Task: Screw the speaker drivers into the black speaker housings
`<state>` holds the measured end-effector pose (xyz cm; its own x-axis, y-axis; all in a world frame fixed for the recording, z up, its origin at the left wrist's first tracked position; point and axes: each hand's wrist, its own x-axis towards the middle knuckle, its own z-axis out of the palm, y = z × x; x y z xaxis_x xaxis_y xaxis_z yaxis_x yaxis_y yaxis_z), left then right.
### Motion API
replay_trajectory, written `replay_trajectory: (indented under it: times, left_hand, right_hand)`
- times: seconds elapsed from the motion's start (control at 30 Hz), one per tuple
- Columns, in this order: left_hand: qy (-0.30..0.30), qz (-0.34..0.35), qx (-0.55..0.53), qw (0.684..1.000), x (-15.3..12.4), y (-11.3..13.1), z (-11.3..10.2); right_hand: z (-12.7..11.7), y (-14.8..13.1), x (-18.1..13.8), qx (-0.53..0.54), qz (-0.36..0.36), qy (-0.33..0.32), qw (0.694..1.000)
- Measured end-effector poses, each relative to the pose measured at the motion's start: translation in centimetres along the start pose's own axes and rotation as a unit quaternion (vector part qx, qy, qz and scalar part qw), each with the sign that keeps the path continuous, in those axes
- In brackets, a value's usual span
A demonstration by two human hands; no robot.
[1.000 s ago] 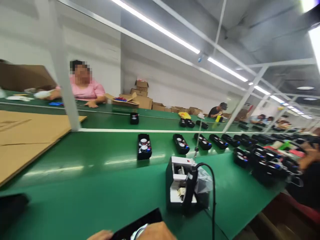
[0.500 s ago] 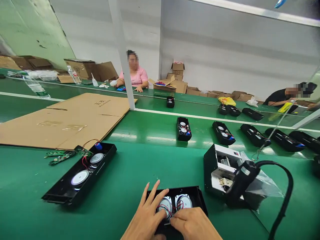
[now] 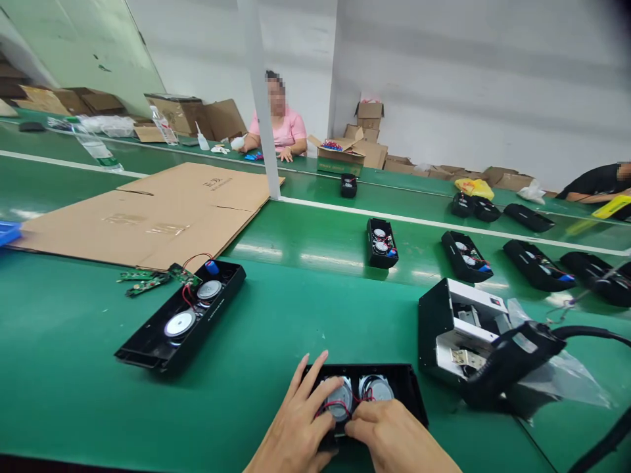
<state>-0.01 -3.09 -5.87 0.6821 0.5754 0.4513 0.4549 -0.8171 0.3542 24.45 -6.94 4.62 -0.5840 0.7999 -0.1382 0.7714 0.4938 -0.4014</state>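
Note:
A black speaker housing (image 3: 399, 384) with two round silver drivers and red wires lies on the green bench right in front of me. My left hand (image 3: 296, 427) rests on its left end, fingers spread, thumb by the left driver. My right hand (image 3: 389, 437) is curled over its front edge, fingertips pinched at the red wires between the drivers. A second open speaker housing (image 3: 182, 315) lies to the left, with green circuit boards (image 3: 148, 281) wired to it.
A black-and-white tool box (image 3: 461, 328) with a black handheld tool (image 3: 507, 364) and cable sits to the right. Flat cardboard (image 3: 162, 210) covers the left bench. More speaker housings (image 3: 382, 243) line the belt. Other people sit across the line.
The view has dropped from the ceiling and belt to the bench. Both hands have come onto the speaker housing and stayed there, shifting only slightly in the last half second.

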Motion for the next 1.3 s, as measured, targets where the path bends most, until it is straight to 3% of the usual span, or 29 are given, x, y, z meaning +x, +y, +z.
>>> replay_trajectory:
  times: [0.23, 0.4, 0.57, 0.7, 0.93, 1.3]
  left_hand:
    - [-0.051, -0.003, -0.044, 0.998, 1.9, 0.2, -2.3]
    - [-0.165, -0.097, -0.133, 0.972, 6.8, -0.4, -6.2]
    - [-0.252, -0.15, -0.193, 0.937, 11.6, -2.8, -8.7]
    - [-0.284, -0.15, -0.208, 0.924, 13.1, -4.0, -9.3]
    - [-0.304, -0.15, -0.233, 0.911, 13.4, -3.9, -9.6]
    - [-0.312, -0.14, -0.229, 0.911, 13.6, -4.1, -9.2]
  right_hand:
    - [-0.3, -1.3, -1.3, 0.09, 0.087, 0.013, 0.992]
    - [-1.2, -1.3, -0.3, 0.138, 0.136, 0.031, 0.981]
    - [-4.9, -0.4, 3.5, 0.102, 0.165, 0.003, 0.981]
    - [-6.8, 0.1, 4.7, 0.122, 0.158, -0.003, 0.98]
    - [-6.3, 0.1, 4.1, 0.118, 0.132, 0.016, 0.984]
    - [-6.8, -0.3, 5.4, 0.129, 0.158, -0.011, 0.979]
